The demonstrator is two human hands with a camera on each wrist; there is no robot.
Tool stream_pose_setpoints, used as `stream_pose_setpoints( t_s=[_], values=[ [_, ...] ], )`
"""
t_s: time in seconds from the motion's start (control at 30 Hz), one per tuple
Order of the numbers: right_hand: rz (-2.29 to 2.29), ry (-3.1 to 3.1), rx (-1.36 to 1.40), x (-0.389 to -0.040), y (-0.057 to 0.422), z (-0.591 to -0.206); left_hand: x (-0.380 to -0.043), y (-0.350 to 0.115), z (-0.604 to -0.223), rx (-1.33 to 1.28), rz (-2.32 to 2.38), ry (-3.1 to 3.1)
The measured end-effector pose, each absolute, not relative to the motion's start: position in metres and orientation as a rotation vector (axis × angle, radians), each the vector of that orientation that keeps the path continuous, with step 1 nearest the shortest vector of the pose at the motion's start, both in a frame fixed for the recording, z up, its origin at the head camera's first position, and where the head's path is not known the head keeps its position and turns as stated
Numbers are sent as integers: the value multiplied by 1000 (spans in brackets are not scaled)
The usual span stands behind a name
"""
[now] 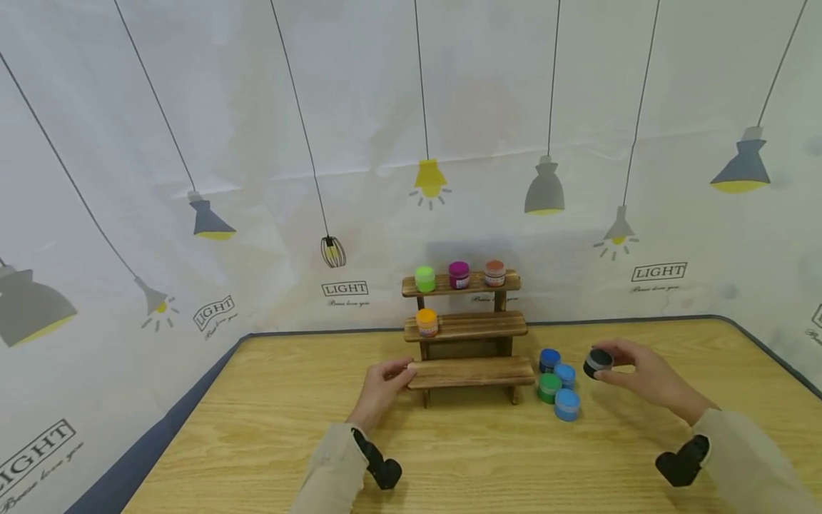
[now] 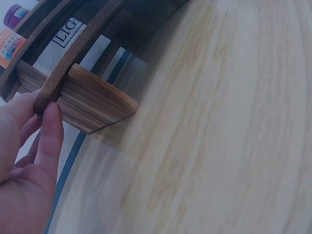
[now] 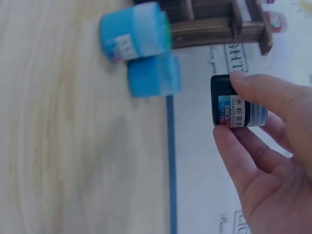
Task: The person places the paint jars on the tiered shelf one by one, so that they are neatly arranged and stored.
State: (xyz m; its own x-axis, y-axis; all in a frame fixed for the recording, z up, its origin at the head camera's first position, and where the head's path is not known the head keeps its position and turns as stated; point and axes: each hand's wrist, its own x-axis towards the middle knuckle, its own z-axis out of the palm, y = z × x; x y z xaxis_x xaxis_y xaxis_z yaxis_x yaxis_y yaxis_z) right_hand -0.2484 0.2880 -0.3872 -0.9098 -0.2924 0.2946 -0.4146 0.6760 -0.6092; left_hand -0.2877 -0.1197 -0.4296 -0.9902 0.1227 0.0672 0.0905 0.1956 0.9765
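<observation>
My right hand (image 1: 648, 375) pinches a small black gouache paint jar (image 3: 231, 102) between thumb and fingers, lifted over the table to the right of the other jars. With thumb and fingertips, my left hand (image 1: 379, 389) grips the left end of the lowest step of a three-step wooden display shelf (image 1: 472, 373). On the top step stand a light green jar (image 1: 425, 278), a magenta jar (image 1: 459, 275) and an orange-brown jar (image 1: 494, 273). An orange jar (image 1: 427, 323) sits at the left of the middle step. The lowest step bears no jar.
Right of the shelf, a dark blue jar (image 1: 549, 360), a blue jar (image 1: 564, 376), a green jar (image 1: 549, 387) and a light blue jar (image 1: 567, 405) cluster on the wooden table (image 1: 469, 457). A lamp-printed backdrop (image 1: 481, 107) rises behind the shelf.
</observation>
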Motion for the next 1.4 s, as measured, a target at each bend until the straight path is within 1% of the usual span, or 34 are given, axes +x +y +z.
stream_pose_setpoints(
  t_s=[0.3, 0.57, 0.8, 1.1, 1.4],
  values=[
    [1116, -2686, 612, -245, 262, -367, -288, -121, -431, 237, 1965, 2415],
    [1197, -2652, 675, -253, 232, -350, -290, -119, -432, 216, 1979, 2418],
    [1258, -2584, 801, -265, 201, -344, -290, -119, -432, 214, 1983, 2406],
    [1332, -2560, 806, -282, 162, -340, -290, -120, -432, 220, 1977, 2394],
    [1285, -2587, 769, -295, 129, -340, -289, -120, -432, 225, 1985, 2389]
  ],
)
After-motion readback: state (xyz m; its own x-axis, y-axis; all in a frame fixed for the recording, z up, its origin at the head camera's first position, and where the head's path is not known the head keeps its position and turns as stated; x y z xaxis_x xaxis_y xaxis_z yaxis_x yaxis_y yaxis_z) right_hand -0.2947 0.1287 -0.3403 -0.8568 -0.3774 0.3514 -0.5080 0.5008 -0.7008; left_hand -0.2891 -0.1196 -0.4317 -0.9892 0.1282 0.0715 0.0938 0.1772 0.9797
